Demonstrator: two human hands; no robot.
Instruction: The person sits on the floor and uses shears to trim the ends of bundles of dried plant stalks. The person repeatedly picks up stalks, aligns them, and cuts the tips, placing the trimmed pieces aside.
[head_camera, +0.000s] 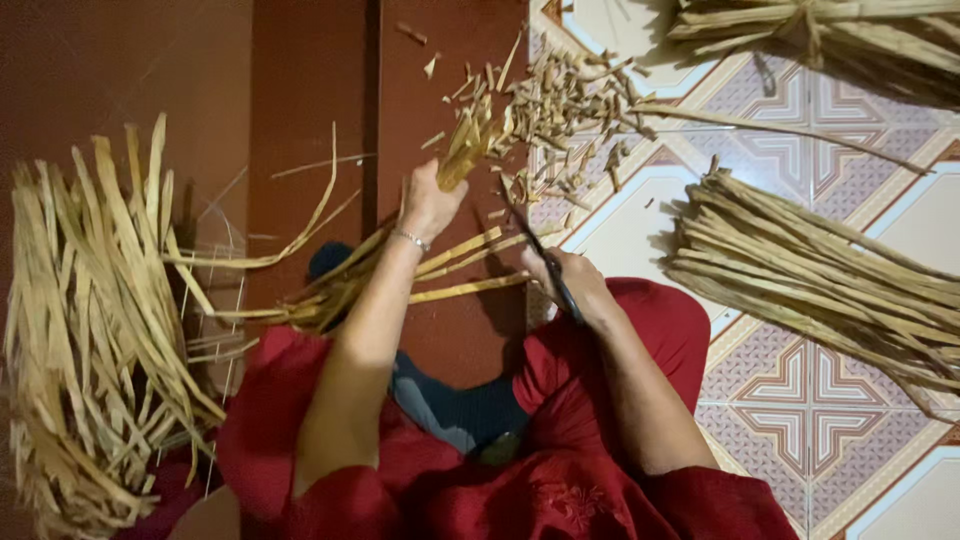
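Nearest me are my knees under red cloth, with a dark blue cushion or garment between them. On my near left a big heap of dried flat leaf strips (95, 330) fans upward, pale straw in colour, stiff and ribbon-like, frayed at the ends.

My left hand (428, 203) is clenched round a bunch of strips (400, 270), a thin bracelet at the wrist. The bunch's long axis runs from the near left, past my knee, up to the far right; its short cut ends stick out just beyond my fist. My right hand (572, 285) sits just to the right of and a little nearer than the left, fingers closed on the handles of dark scissors (540, 260), whose blades point far-left toward the bunch. The blades lie just beside the strips below my fist, so the right hand is the one nearer the place where they meet. I cannot tell whether the blades are parted.

Beyond my left fist, small chopped offcuts (565, 110) lie scattered where the brown floor meets the patterned tile floor (800, 400). On the right a bundle of long stalks (810, 270) lies across the tiles, dry and fibrous, and a second tied bundle (830, 35) lies at the far right edge.
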